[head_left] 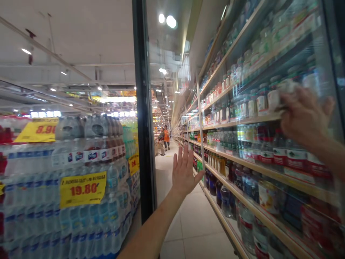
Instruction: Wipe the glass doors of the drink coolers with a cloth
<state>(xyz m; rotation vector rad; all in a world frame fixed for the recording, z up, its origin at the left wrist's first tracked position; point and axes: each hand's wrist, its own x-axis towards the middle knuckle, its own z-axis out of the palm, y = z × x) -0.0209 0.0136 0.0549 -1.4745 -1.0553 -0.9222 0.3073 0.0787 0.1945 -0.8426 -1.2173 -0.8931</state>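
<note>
A large glass door in a dark frame stands upright in front of me. My left hand is open, its fingers stretched upward and the palm toward the glass, apparently resting on it. Farther right, my right hand is blurred by motion at the glass. Its fingers are closed on a crumpled white cloth, partly covered by the hand. Rows of bottled drinks on shelves show in the glass behind the right hand; whether seen through it or mirrored I cannot tell.
Shrink-wrapped packs of water bottles are stacked at the left, with yellow price signs on them. Long wooden-edged shelves run back on the right. A tiled floor leads to a distant person in an orange top.
</note>
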